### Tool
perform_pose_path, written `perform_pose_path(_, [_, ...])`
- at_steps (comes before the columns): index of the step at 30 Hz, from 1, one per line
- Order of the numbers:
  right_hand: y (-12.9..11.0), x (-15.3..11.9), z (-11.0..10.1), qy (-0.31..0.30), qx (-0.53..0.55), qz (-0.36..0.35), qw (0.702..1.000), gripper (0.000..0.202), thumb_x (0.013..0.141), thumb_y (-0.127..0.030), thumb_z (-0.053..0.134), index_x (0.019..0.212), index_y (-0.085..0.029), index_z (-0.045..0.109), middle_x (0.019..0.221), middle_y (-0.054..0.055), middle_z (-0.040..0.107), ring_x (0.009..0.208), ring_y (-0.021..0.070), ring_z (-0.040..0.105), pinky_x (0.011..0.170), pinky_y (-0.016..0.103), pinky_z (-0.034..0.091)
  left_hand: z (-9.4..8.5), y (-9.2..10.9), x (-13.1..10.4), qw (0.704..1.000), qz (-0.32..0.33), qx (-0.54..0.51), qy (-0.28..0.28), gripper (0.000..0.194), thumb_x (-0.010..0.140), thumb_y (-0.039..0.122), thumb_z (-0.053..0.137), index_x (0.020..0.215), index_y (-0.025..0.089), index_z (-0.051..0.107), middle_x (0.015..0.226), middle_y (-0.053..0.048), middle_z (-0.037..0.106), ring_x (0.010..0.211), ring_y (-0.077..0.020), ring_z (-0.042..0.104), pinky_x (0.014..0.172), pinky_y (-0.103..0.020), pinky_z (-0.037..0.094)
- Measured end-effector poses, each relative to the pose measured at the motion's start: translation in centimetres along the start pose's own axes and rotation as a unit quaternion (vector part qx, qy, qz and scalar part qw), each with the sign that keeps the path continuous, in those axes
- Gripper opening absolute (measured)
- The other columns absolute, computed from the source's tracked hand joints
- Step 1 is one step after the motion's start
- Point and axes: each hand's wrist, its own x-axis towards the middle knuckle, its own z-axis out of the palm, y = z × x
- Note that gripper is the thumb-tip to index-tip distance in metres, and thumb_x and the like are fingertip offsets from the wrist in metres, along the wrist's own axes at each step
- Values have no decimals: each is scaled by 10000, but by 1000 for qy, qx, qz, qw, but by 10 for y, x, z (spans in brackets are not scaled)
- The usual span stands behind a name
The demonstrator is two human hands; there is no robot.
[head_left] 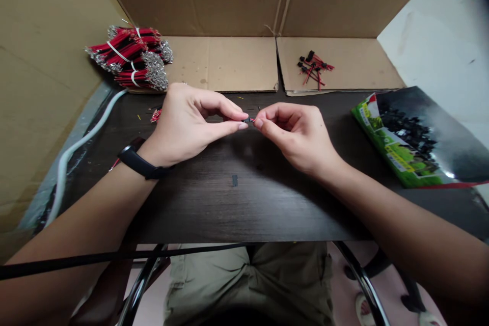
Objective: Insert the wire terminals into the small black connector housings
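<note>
Above the middle of the dark table, my left hand (pixel 198 117) pinches a small black connector housing (pixel 246 120) between thumb and forefinger. My right hand (pixel 296 132) faces it, thumb and forefinger closed on a short red wire (pixel 252 120) that runs to the connector. Most of the wire is hidden inside the right hand. On the table below the hands lies a small flat black piece (pixel 235 180). Partly behind my left hand are loose red wires with metal ends (pixel 156 114).
Tied bundles of red and black wires (pixel 133 58) sit at the back left on cardboard (pixel 225 61). Several wired black connectors (pixel 315 67) lie back right. An open bag (pixel 397 158) of black pieces stands right. A white cable (pixel 69 155) runs along the left; a black strap (pixel 114 257) crosses in front.
</note>
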Motion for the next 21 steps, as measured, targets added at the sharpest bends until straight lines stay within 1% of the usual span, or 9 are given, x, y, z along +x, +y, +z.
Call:
perform_pose_path(5, [0, -1, 0, -4, -17, -8, 1000, 324, 889, -458, 858, 843, -152, 760, 756, 19, 669, 698, 130, 529, 634, 273, 400, -1, -1, 0, 999, 12, -19, -24, 149, 828, 314, 941, 797, 278, 799, 915, -4, 841, 856, -232, 815, 845, -401, 682])
perform_pose_path(9, [0, -1, 1, 1, -23, -8, 1000, 260, 887, -398, 839, 827, -158, 759, 752, 19, 673, 697, 132, 531, 629, 268, 405, 0, -1, 0, 999, 8, -22, -27, 157, 826, 326, 934, 786, 274, 792, 916, -12, 841, 859, -241, 814, 854, -405, 684])
perform_pose_path(14, [2, 0, 2, 0, -5, -1, 1000, 273, 875, -418, 842, 822, -164, 757, 768, 25, 681, 725, 143, 555, 654, 273, 432, 1, -3, 0, 999, 0, -17, -33, 158, 828, 358, 930, 797, 274, 800, 925, -20, 841, 875, -247, 810, 863, -401, 676])
perform_pose_path(18, [1, 3, 1, -3, 2, 9, 1000, 221, 917, -375, 788, 849, -167, 760, 791, 22, 689, 730, 134, 550, 666, 272, 424, -3, -4, 2, 1000, 17, -5, -26, 105, 830, 267, 931, 855, 275, 830, 929, -12, 842, 841, -225, 806, 819, -371, 673])
perform_pose_path(21, [2, 6, -3, 13, 9, 22, 1000, 205, 922, -355, 785, 856, -162, 769, 772, 11, 671, 708, 123, 523, 642, 269, 395, -8, -5, 5, 1000, 21, 0, -9, 129, 817, 190, 926, 874, 275, 848, 923, -9, 844, 825, -212, 806, 794, -358, 681])
